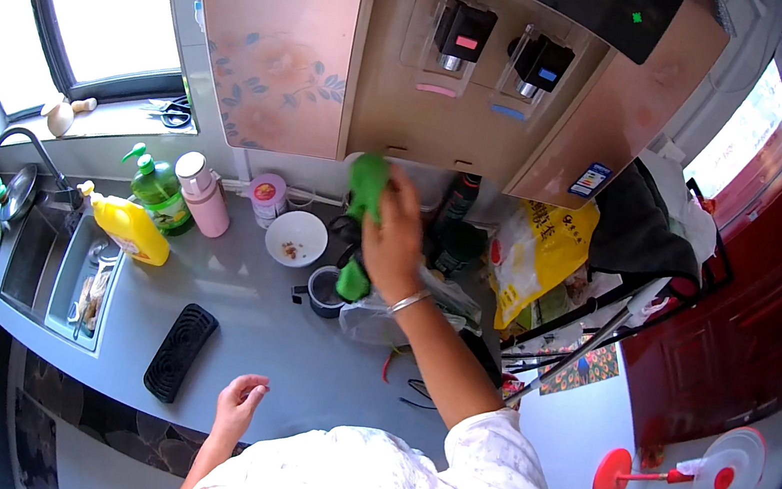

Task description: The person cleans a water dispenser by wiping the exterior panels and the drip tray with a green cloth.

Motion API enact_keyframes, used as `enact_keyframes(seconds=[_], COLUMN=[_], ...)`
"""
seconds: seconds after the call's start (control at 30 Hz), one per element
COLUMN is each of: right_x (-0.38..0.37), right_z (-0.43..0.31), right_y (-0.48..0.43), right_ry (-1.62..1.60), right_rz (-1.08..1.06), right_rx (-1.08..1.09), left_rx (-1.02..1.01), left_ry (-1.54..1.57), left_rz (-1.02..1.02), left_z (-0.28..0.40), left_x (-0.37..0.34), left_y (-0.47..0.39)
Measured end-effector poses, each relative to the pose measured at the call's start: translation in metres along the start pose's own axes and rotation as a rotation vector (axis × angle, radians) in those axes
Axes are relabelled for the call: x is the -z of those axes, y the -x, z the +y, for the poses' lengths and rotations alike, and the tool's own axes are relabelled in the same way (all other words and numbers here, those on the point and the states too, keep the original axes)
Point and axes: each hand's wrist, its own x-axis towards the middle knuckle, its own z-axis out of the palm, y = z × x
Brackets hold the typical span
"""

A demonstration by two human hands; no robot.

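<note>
My right hand (396,238) reaches up to just below the wall-mounted water dispenser (447,124), closed on a green cloth (368,182). Beneath that hand lie another green item (353,281), a dark cup with a handle (326,288) and a clear plastic bag (380,320). My left hand (240,400) hovers over the counter's front edge, fingers loosely curled and holding nothing. Left of it a black ridged drip tray (180,353) rests on the grey counter (267,363). A white bowl (295,239) with small brown bits in it stands left of the dark cup.
Along the wall stand a pink-lidded tub (267,197), a pink thermos (204,198), a green pump bottle (162,195) and a yellow bottle (130,227). The sink (40,260) is at left. A yellow bag (541,255) and a metal rack (577,318) stand at right.
</note>
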Motion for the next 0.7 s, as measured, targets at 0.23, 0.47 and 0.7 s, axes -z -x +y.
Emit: enact_keyframes(seconds=[0.23,0.47,0.7], right_x=[0.002,-0.025,-0.090], right_z=[0.042,0.029,-0.008], right_y=[-0.009,0.006,0.003], right_ry=[0.290,-0.216,-0.359], right_rz=[0.105,0.180,0.180], right_rx=[-0.013,-0.262,-0.320], left_rx=[0.019,-0.022,0.032], left_ry=[-0.043,-0.020,0.055], left_rz=[-0.016,0.010,-0.042], left_z=[-0.002,-0.005,0.009], left_x=[-0.004,0.002,0.000], left_y=[0.003,0.004,0.004])
